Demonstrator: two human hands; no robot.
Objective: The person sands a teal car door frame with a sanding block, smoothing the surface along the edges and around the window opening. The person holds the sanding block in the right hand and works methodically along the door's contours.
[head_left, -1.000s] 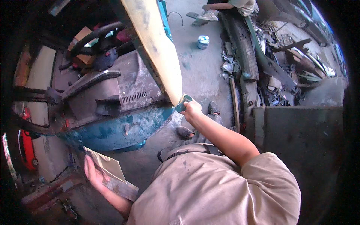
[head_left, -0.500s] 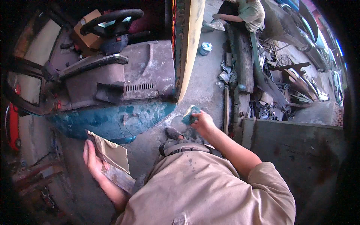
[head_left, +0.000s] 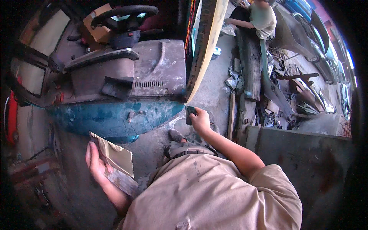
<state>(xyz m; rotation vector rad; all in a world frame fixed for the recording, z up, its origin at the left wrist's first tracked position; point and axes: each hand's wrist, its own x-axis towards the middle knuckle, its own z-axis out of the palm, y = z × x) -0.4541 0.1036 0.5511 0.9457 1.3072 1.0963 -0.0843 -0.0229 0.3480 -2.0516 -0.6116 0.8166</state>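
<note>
At eight o'clock, a stained flat board bearing a smooth beige layer is gripped by the fingers of the left hand. Near the centre, a small dark-green pad is pinched in the right hand's fingers, just below a long, curved cream strip. Scuffed blue-green bodywork is seen at nine. At one, a tub is partly hidden by the strip.

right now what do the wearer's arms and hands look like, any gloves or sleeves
The left hand and right hand are bare: no gloves, and no watch or band shows. A loose, short tan sleeve covers the upper right arm, part of a tan shirt with small dark spots on its front.
</note>
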